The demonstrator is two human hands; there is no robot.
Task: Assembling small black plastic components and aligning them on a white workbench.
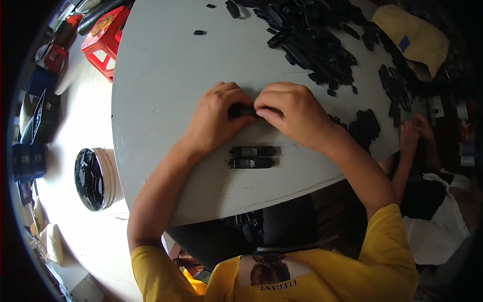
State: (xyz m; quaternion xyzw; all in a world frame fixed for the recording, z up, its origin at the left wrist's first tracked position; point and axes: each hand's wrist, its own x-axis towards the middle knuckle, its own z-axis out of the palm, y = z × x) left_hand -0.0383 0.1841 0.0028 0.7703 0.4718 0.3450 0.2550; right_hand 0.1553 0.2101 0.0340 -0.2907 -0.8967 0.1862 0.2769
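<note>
My left hand (220, 113) and my right hand (292, 113) meet over the middle of the grey table (161, 75). Between them they grip a small black plastic part (244, 111). The left fingers curl round its left end, and the right thumb and fingertips pinch its right end; much of it is hidden by the fingers. Just below my hands, two long black plastic parts (254, 151) lie side by side on the table, close together and parallel to its near edge.
A large heap of black plastic parts (312, 45) covers the far right of the table. Another pile (365, 126) lies beyond my right forearm. A co-worker's hands (412, 133) are at the right edge. A bucket of black pieces (90, 178) and a red stool (106, 40) stand left.
</note>
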